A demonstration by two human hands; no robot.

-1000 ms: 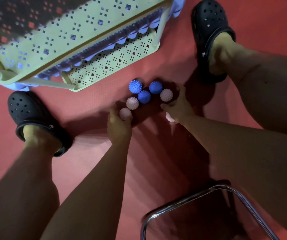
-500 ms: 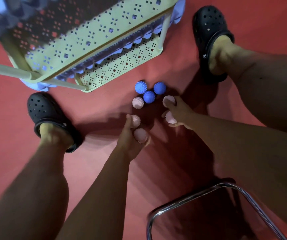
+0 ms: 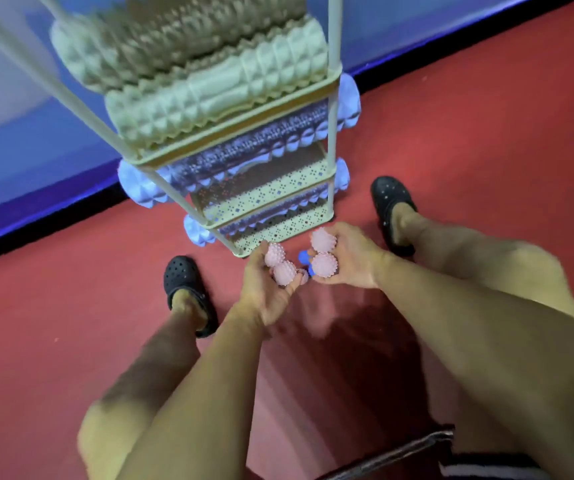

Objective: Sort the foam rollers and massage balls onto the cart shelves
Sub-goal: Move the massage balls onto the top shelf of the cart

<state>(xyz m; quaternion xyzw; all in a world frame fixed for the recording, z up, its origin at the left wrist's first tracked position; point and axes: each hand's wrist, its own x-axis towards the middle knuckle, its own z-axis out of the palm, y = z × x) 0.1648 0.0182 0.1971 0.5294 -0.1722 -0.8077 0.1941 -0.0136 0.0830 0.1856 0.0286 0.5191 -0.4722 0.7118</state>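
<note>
A red carpeted floor (image 3: 486, 140) runs up to a blue wall (image 3: 36, 161) with a black strip along its foot. Against that wall stands a cream, perforated cart (image 3: 268, 195) with several shelves. Its upper shelf carries two ridged, cream-coloured foam rollers (image 3: 209, 95), lying side by side along the shelf. The shelves below carry pale blue foam rollers (image 3: 143, 185), whose ends stick out past the shelf edges on both sides.

Just in front of the cart's lowest shelf, near its front corner, the person's two hands are raised close together. The left hand (image 3: 264, 289) is palm up, its fingers curled around two pink spiky massage balls (image 3: 280, 265), one above the other; a third pink shape shows at its fingertips, too blurred to tell clearly. The right hand (image 3: 351, 261) has its fingers wrapped around two more pink balls (image 3: 323, 252), also stacked. Between the hands, a sliver of a blue ball (image 3: 304, 259) shows beneath them, mostly hidden.

Black perforated clogs (image 3: 186, 285) are on both feet, planted on the floor either side of the hands, the right one just beside the cart's right edge. A dark metal bar (image 3: 399, 452) crosses the bottom of the view.
</note>
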